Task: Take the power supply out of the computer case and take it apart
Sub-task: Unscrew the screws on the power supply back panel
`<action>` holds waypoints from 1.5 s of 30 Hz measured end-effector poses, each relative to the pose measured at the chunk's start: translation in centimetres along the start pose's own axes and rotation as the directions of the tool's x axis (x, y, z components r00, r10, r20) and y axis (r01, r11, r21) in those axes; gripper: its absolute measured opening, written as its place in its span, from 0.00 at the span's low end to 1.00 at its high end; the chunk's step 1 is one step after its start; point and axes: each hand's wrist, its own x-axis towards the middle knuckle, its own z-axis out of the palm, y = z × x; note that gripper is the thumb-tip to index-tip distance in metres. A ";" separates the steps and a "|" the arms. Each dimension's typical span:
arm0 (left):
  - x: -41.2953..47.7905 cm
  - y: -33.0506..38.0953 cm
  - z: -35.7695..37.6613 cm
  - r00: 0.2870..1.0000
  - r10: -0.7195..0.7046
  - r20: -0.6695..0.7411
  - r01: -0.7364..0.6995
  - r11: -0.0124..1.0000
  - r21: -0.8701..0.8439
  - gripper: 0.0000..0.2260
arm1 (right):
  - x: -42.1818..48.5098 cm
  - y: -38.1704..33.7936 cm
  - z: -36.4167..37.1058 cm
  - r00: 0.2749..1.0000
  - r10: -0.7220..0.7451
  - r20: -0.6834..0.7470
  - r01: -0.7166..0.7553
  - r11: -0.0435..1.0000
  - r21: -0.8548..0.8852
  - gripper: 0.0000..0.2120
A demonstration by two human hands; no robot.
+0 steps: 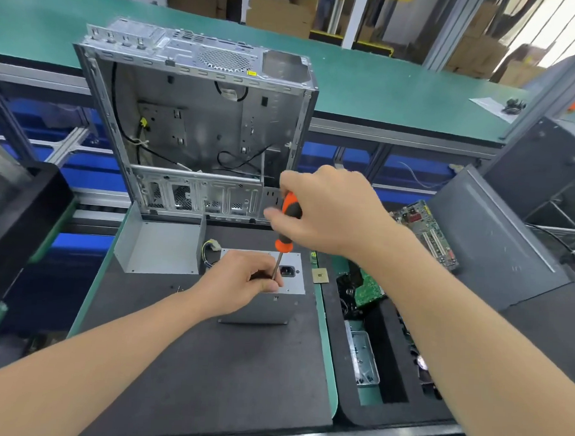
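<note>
Two bare forearms reach in from the near edge, and both hands meet over the power supply (261, 308), a grey metal box that stands on a black mat (205, 363) on the bench (324, 323), out of the computer case (201, 120). Its upper face carries a black mains socket. An orange-and-black screwdriver (287, 224) stands nearly upright on that face beside the socket. The left hand (242, 282) rests on top of the power supply, its fingers curled round the thin shaft low down. The right hand (333, 213) closes round the handle from above. Coloured wires (211, 250) with a pale plug come out of the power supply's far left side. Just left of it and beyond lies a bent grey metal cover (164, 248), its hollow side up. Behind the power supply stands the computer case, open toward the camera, with loose black cables inside. Right of the power supply, a small gold square chip (320, 275) lies at the mat's edge; farther right are a green circuit board (425, 231), a metal tray (363, 358) of small parts and a dark grey panel (488, 241).
</note>
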 end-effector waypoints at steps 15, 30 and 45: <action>-0.2 -0.2 -1.3 0.984 -0.088 0.154 0.145 0.899 -0.412 0.09 | 0.9 -0.4 -2.5 0.937 -0.196 0.289 0.081 0.927 0.366 0.03; 1.8 3.5 -4.7 0.994 0.014 0.109 0.064 0.735 -0.675 0.07 | 1.4 -0.2 -3.7 0.860 -0.323 0.396 0.206 0.928 0.311 0.11; 1.6 2.9 -4.3 0.993 -0.023 0.113 0.086 0.796 -0.600 0.11 | 0.9 -0.2 -2.8 0.929 -0.139 0.343 0.004 0.930 0.367 0.09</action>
